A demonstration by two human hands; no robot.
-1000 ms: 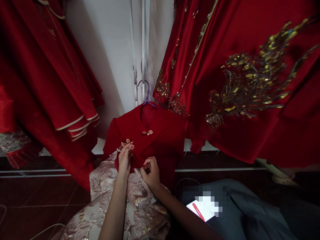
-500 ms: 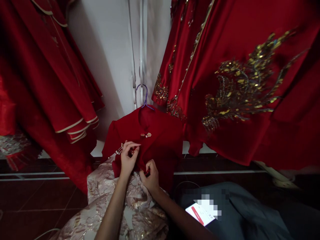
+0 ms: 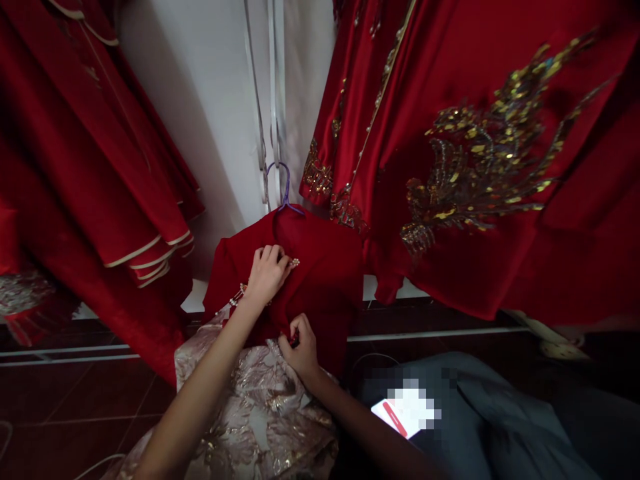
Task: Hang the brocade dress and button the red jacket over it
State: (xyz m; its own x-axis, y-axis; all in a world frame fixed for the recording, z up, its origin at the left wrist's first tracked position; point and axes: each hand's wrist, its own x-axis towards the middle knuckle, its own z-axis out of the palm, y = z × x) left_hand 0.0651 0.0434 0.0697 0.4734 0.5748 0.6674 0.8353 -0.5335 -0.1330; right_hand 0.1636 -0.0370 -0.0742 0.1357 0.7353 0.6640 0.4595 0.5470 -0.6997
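Note:
A red jacket (image 3: 325,267) hangs by a purple hanger (image 3: 285,190) in front of me. My left hand (image 3: 271,273) lies over its chest, fingers curled and closed at a beaded clasp (image 3: 295,263), hiding the clasp's left end. Lower on the front edge, my right hand (image 3: 300,348) pinches the jacket's red cloth between thumb and fingers. A beaded ornament with dangling strings (image 3: 236,297) shows beside my left wrist. Below the jacket, a pale pink-and-gold brocade fabric (image 3: 260,400) spreads under my forearms.
Red garments with cream trim (image 3: 125,200) hang at the left. At the right hangs a red garment with gold sequin embroidery (image 3: 470,180). White metal rods (image 3: 274,87) run down the wall. A lit phone screen (image 3: 395,417) lies on dark grey cloth (image 3: 480,393).
My left hand has moved up and right from the lower chest to the beaded clasp, and its fingers now cover part of it. My right hand stays at the front edge.

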